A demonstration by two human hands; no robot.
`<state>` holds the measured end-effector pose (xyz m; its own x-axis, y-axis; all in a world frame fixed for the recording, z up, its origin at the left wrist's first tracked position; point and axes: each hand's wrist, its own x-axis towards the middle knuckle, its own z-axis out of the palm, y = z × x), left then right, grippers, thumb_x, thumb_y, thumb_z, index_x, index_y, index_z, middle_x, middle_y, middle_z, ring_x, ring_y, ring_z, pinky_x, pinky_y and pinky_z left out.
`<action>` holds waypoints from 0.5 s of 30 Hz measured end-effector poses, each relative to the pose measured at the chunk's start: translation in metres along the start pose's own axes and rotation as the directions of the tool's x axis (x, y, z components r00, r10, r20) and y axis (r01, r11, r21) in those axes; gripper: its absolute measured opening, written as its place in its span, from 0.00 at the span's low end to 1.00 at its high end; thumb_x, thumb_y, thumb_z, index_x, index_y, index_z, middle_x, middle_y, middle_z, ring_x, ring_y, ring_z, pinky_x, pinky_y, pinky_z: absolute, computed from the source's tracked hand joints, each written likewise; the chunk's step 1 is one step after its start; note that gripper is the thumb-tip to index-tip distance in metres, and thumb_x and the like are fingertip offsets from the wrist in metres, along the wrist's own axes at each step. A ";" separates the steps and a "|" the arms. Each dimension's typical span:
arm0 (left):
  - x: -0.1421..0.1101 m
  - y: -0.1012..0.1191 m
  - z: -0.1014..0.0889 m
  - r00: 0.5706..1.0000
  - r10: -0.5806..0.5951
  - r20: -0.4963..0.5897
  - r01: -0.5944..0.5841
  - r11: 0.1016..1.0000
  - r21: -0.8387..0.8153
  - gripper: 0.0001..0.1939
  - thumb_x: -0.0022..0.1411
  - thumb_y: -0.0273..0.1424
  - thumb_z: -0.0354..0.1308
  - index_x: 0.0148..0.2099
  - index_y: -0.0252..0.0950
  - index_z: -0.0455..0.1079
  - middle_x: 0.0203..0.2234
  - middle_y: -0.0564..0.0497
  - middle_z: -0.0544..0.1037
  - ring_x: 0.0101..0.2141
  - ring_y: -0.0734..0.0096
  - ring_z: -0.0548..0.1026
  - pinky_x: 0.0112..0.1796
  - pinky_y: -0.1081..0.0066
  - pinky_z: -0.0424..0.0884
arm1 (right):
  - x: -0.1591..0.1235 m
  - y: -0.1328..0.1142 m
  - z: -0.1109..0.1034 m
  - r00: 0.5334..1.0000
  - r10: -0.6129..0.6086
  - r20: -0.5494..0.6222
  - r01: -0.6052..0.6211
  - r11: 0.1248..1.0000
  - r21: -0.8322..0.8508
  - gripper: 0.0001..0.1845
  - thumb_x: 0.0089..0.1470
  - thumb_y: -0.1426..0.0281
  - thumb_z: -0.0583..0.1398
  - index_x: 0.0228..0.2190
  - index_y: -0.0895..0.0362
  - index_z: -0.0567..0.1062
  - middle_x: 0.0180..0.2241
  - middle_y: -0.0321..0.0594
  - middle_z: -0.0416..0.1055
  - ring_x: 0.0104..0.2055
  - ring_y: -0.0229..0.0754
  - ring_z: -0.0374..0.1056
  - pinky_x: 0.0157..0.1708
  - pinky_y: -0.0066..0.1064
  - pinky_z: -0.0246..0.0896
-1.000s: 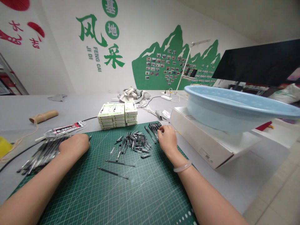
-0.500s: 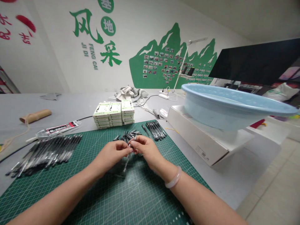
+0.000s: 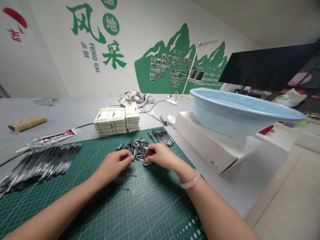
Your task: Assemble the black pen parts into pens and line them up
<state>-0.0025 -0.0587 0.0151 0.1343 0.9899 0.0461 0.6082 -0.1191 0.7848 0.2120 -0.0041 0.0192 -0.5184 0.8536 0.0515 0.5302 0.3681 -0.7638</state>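
My left hand (image 3: 116,164) hovers over the green cutting mat (image 3: 150,206), thumb and forefinger pinched together; whether something small sits in the pinch I cannot make out. My right hand (image 3: 161,156) is closed on a dark pen cap (image 3: 149,150), just beside it. Under and behind the fingers lies a loose pile of black and clear pen caps (image 3: 136,144). Two thin pen refills (image 3: 130,175) lie near my left hand, partly hidden by it. A wide row of pens (image 3: 47,163) rests at the left, and a smaller row of pens (image 3: 163,136) at the mat's far right corner.
Stacked small boxes (image 3: 111,121) stand behind the mat. A light blue basin (image 3: 240,116) sits on a white carton (image 3: 205,143) at the right. A plastic packet (image 3: 55,137), a brown tube (image 3: 27,123), cloths (image 3: 136,98) and a power strip (image 3: 172,102) lie on the table.
My left hand came from the left row of pens to the middle, and my right hand from the right row. They met over a thin piece, then drew slightly apart.
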 end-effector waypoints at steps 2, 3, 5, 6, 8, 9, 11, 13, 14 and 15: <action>0.002 -0.002 -0.003 1.000 -0.014 -0.007 0.014 1.000 0.004 0.16 0.59 0.45 0.55 0.27 0.40 0.72 0.18 0.55 0.73 0.21 0.67 0.69 0.25 0.72 0.59 | -0.001 0.001 0.000 0.999 0.024 0.026 -0.020 0.991 -0.132 0.07 0.40 0.75 0.69 0.24 0.56 0.77 0.22 0.30 0.68 0.26 0.35 0.62 0.27 0.26 0.50; 0.002 -0.003 -0.004 1.000 -0.021 -0.009 0.021 1.000 0.007 0.16 0.59 0.45 0.54 0.27 0.40 0.72 0.18 0.55 0.73 0.20 0.68 0.68 0.25 0.72 0.59 | -0.001 0.001 0.000 0.998 0.038 0.047 -0.029 0.984 -0.174 0.07 0.40 0.75 0.69 0.24 0.55 0.77 0.22 0.31 0.69 0.26 0.35 0.62 0.27 0.26 0.49; 0.003 -0.005 -0.006 0.999 -0.034 -0.010 0.035 0.999 0.014 0.17 0.60 0.46 0.54 0.28 0.40 0.72 0.18 0.56 0.72 0.21 0.68 0.68 0.25 0.72 0.59 | -0.002 0.001 0.001 0.995 0.059 0.079 -0.040 0.972 -0.231 0.08 0.39 0.74 0.70 0.25 0.55 0.77 0.23 0.31 0.70 0.26 0.35 0.63 0.26 0.26 0.49; 0.004 -0.005 -0.006 0.999 -0.040 -0.010 0.040 0.999 0.017 0.17 0.60 0.46 0.53 0.28 0.39 0.72 0.18 0.56 0.72 0.21 0.68 0.68 0.25 0.72 0.60 | -0.002 0.001 0.001 0.994 0.069 0.090 -0.044 0.966 -0.254 0.08 0.39 0.74 0.70 0.25 0.55 0.77 0.23 0.31 0.70 0.26 0.35 0.63 0.26 0.26 0.48; 0.004 -0.006 -0.007 0.999 -0.048 -0.003 0.048 0.999 0.023 0.18 0.60 0.46 0.53 0.28 0.39 0.71 0.19 0.55 0.72 0.22 0.68 0.68 0.25 0.72 0.60 | -0.002 0.000 0.003 0.991 0.090 0.102 -0.056 0.951 -0.303 0.09 0.39 0.74 0.70 0.26 0.55 0.77 0.24 0.31 0.71 0.26 0.35 0.64 0.25 0.25 0.48; 0.004 -0.006 -0.007 0.999 -0.051 0.002 0.051 0.998 0.028 0.18 0.60 0.46 0.53 0.29 0.38 0.71 0.19 0.55 0.72 0.22 0.69 0.68 0.25 0.72 0.60 | -0.002 0.000 0.004 0.989 0.102 0.105 -0.063 0.944 -0.323 0.08 0.39 0.74 0.70 0.26 0.56 0.77 0.24 0.32 0.72 0.26 0.34 0.64 0.25 0.25 0.47; 0.004 -0.007 -0.006 0.998 -0.056 0.007 0.056 0.998 0.038 0.18 0.61 0.45 0.52 0.29 0.38 0.71 0.19 0.55 0.71 0.22 0.69 0.68 0.26 0.72 0.60 | -0.002 -0.001 0.005 0.986 0.127 0.109 -0.086 0.942 -0.324 0.08 0.40 0.73 0.70 0.25 0.56 0.77 0.24 0.32 0.72 0.26 0.34 0.64 0.25 0.25 0.48; 0.004 -0.008 -0.005 0.998 -0.055 0.008 0.054 0.998 0.025 0.17 0.61 0.45 0.53 0.29 0.38 0.71 0.19 0.55 0.72 0.23 0.69 0.68 0.26 0.72 0.61 | -0.001 -0.003 0.006 0.982 0.148 0.116 -0.113 0.957 -0.267 0.08 0.39 0.72 0.70 0.25 0.57 0.77 0.23 0.32 0.72 0.26 0.35 0.64 0.25 0.25 0.49; 0.004 -0.008 -0.004 0.999 -0.050 0.011 0.050 0.999 -0.003 0.17 0.60 0.44 0.54 0.30 0.37 0.71 0.20 0.55 0.72 0.23 0.69 0.68 0.26 0.72 0.61 | -0.001 -0.004 0.006 0.982 0.151 0.115 -0.123 0.968 -0.218 0.08 0.39 0.72 0.70 0.25 0.57 0.78 0.23 0.32 0.72 0.26 0.35 0.65 0.25 0.25 0.51; 0.004 -0.008 -0.003 0.999 -0.046 0.021 0.047 0.998 -0.049 0.16 0.60 0.44 0.55 0.31 0.37 0.71 0.21 0.54 0.72 0.23 0.69 0.68 0.26 0.72 0.62 | -0.001 -0.004 0.007 0.983 0.146 0.109 -0.128 0.979 -0.158 0.08 0.39 0.72 0.70 0.25 0.58 0.78 0.23 0.32 0.72 0.26 0.35 0.65 0.26 0.25 0.52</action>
<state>-0.0085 -0.0533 0.0109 0.1225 0.9925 -0.0027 0.5743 -0.0686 0.8157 0.2052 -0.0087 0.0177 -0.5051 0.8531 -0.1308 0.6917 0.3096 -0.6524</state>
